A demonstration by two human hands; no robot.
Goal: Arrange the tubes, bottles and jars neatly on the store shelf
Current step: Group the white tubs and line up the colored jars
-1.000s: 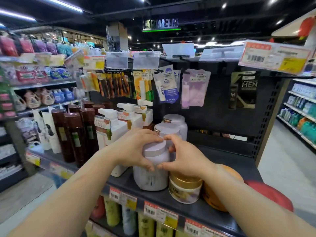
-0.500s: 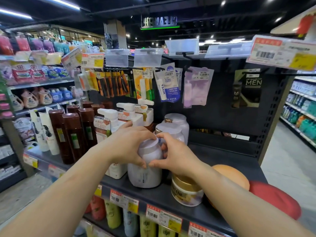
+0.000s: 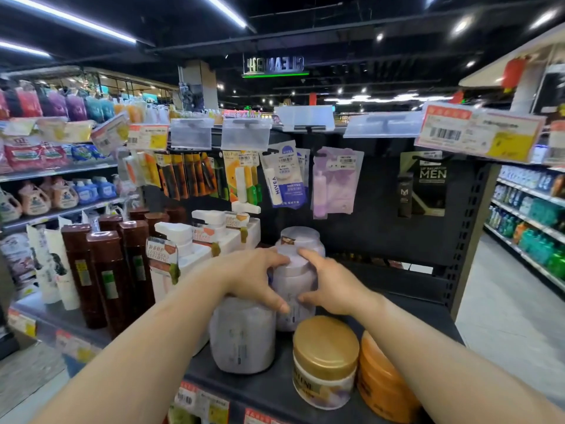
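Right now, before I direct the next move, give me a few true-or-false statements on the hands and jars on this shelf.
1. Both hands grip the middle lavender jar. True: left hand and right hand flank it.
2. The gold-lidded jar lies on its side. False: it stands upright.
3. An orange jar sits right of the gold-lidded one. True.
4. The brown bottles stand right of the lavender jars. False: they stand to the left.
5. The front lavender jar is held aloft. False: it rests on the shelf.
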